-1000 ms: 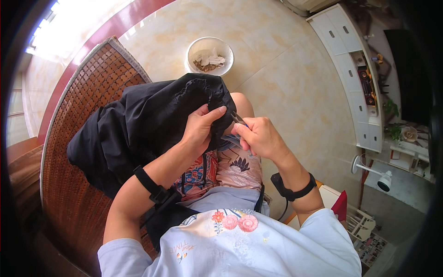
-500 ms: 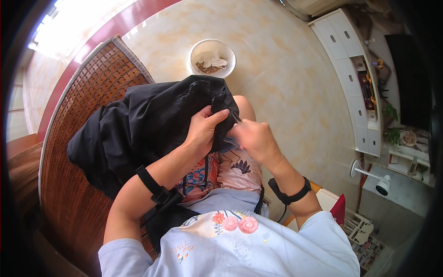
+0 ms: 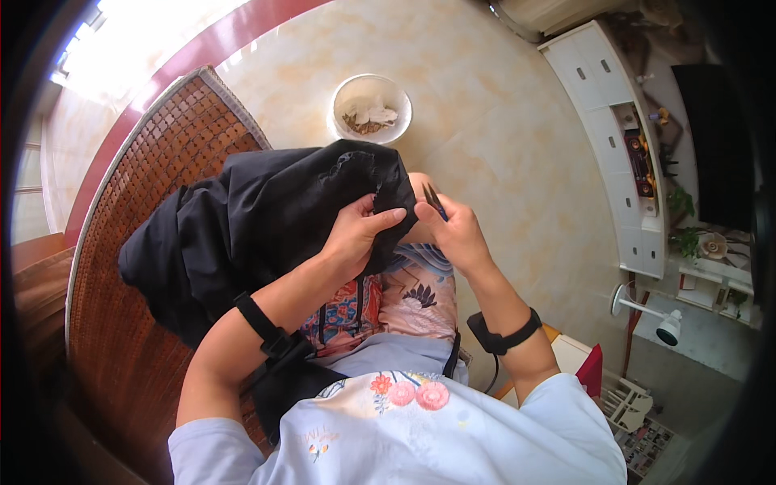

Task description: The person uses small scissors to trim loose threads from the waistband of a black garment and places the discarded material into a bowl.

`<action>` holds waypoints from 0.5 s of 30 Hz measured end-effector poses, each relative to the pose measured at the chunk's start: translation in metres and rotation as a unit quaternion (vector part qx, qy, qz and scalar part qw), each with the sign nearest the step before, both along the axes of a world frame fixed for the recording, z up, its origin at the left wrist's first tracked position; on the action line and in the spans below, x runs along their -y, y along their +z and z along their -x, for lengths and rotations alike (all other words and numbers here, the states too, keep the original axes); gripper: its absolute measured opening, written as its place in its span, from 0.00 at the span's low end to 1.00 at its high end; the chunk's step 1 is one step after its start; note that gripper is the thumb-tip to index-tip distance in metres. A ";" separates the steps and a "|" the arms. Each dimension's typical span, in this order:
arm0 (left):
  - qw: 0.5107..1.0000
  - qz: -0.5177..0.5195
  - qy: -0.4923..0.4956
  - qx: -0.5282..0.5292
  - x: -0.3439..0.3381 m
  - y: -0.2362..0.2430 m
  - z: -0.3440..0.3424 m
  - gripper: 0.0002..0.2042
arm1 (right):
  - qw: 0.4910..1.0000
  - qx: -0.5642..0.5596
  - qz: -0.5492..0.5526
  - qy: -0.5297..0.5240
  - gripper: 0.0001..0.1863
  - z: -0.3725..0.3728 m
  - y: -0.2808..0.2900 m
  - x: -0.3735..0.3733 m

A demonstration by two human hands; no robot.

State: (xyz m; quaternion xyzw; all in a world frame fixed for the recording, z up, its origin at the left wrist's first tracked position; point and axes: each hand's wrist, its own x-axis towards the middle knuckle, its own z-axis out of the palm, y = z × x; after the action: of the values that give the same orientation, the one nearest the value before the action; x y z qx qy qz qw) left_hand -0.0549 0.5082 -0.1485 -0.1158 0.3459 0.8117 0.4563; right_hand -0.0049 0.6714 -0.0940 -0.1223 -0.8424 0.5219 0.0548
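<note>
A large piece of black cloth (image 3: 267, 202), perhaps a garment, is draped over my lap and the seat to the left. Along its upper right part run a ragged line and loose pale threads. My left hand (image 3: 354, 236) is closed on the cloth near its right edge, thumb on top and fingers partly hidden in the folds. Just right of that edge, my right hand (image 3: 459, 240) grips small thread snips (image 3: 434, 201). Their two dark pointed blades stick up past my fingers, slightly apart and away from the cloth; the handle is mostly hidden in my palm.
A white bin (image 3: 369, 86) holding crumpled paper and brown scraps stands on the tiled floor beyond my knees. The seat's brown beaded mat (image 3: 121, 267) lies to the left. A white cabinet (image 3: 594, 81) lines the right side, with a white lamp-like device (image 3: 668, 327) nearer.
My right hand has drawn back slightly from the cloth's edge and turned, so the snips' blades now point upward in plain view. My left hand keeps its hold, barely moved.
</note>
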 end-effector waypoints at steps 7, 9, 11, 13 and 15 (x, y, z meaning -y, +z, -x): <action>0.999 -0.008 0.053 0.001 -0.005 0.014 -0.003 0.12 | 0.995 0.050 -0.085 -0.014 0.14 -0.003 -0.002 0.003; 0.995 -0.021 0.097 0.024 -0.006 0.015 -0.005 0.12 | 0.999 0.038 0.001 -0.030 0.12 -0.001 -0.001 0.007; 0.996 -0.048 0.066 0.042 -0.002 0.013 -0.004 0.11 | 0.985 0.085 0.140 -0.044 0.12 0.002 -0.006 0.010; 0.995 -0.074 0.036 0.061 0.002 0.008 -0.002 0.11 | 0.954 0.114 0.276 -0.039 0.12 0.006 -0.011 0.010; 0.997 -0.052 0.016 0.054 0.005 0.002 0.000 0.12 | 0.955 0.168 0.243 -0.019 0.13 0.008 -0.012 0.007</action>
State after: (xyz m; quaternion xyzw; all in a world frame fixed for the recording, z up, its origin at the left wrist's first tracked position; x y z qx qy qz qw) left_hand -0.0545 0.5034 -0.1463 -0.1411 0.2764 0.8282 0.4666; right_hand -0.0125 0.6642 -0.1056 -0.2338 -0.6846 0.6817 -0.1091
